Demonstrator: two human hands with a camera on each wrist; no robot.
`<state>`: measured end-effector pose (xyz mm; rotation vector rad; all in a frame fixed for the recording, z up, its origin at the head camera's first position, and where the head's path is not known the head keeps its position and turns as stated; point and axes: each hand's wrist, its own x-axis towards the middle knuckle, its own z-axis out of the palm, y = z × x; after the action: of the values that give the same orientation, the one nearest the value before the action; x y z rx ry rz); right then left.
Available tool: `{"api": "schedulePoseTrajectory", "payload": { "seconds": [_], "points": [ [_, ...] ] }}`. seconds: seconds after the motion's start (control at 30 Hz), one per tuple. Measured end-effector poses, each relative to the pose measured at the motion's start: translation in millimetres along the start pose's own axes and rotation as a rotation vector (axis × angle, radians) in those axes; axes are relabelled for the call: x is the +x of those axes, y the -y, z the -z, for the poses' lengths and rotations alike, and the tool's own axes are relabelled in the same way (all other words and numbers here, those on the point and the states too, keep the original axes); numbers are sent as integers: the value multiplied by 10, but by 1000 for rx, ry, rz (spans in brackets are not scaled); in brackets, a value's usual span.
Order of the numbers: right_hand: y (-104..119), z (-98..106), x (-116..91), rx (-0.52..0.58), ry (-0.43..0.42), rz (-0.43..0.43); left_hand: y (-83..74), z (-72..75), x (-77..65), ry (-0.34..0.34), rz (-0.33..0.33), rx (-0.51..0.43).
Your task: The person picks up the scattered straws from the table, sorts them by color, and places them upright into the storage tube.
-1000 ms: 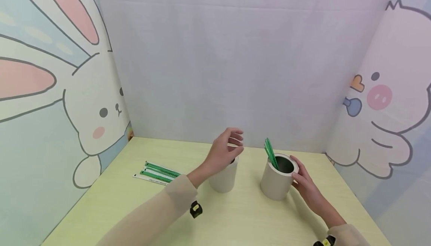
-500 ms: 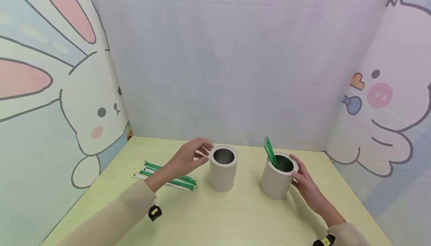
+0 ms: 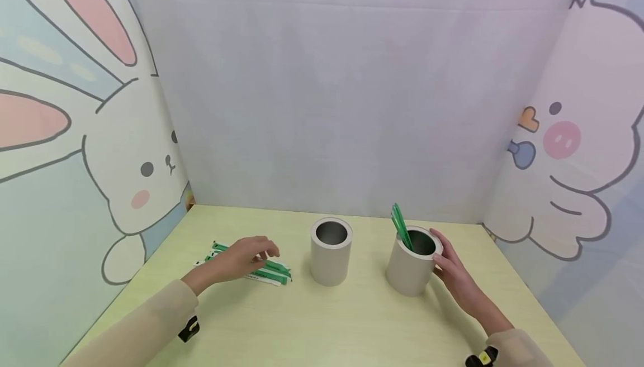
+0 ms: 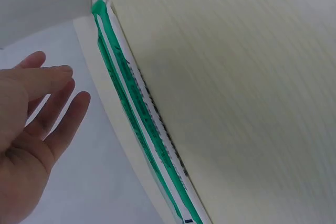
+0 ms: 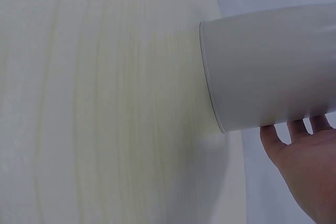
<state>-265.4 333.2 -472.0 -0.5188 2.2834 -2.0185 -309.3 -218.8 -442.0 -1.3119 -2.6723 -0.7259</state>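
Packets [image 3: 275, 273] lie below the left hand [image 3: 244, 257]: nearer, empty, loosely bent. Long axis slants from table's [image 3: 322, 328] left edge toward near right corner. Right hand [image 3: 457, 280] grips a cup [image 3: 408, 269].

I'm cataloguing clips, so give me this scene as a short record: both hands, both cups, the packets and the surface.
left hand: over the loose packets, fingers loosely bent, holding nothing
right hand: grips the right cup near its rim
right cup: pale outside, dark inside; slim green packets stick out of it
left cup: same look, nothing sticking out, no hand on it
loose packets: green and white, bunched on the table
packet count: cannot tell, some hidden
table: pale yellow, wood-grained
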Motion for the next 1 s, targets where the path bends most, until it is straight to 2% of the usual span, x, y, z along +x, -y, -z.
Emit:
{"api": "schedulePoseTrajectory", "payload": {
  "seconds": [0.17, 0.33, 0.67, 1.0],
  "points": [
    [-7, -3, -1, 0, -6, -3, 169, 68, -160, 28, -42, 62],
    [-7, 0, 1, -3, 1, 3, 254, 118, -235, 64, -39, 95],
    [5, -3, 10, 6, -1, 9, 357, 72, -278, 99, -32, 153],
    [18, -16, 1, 5, 2, 8, 399, 5, -275, 125, 7, 152]
  ]
}}
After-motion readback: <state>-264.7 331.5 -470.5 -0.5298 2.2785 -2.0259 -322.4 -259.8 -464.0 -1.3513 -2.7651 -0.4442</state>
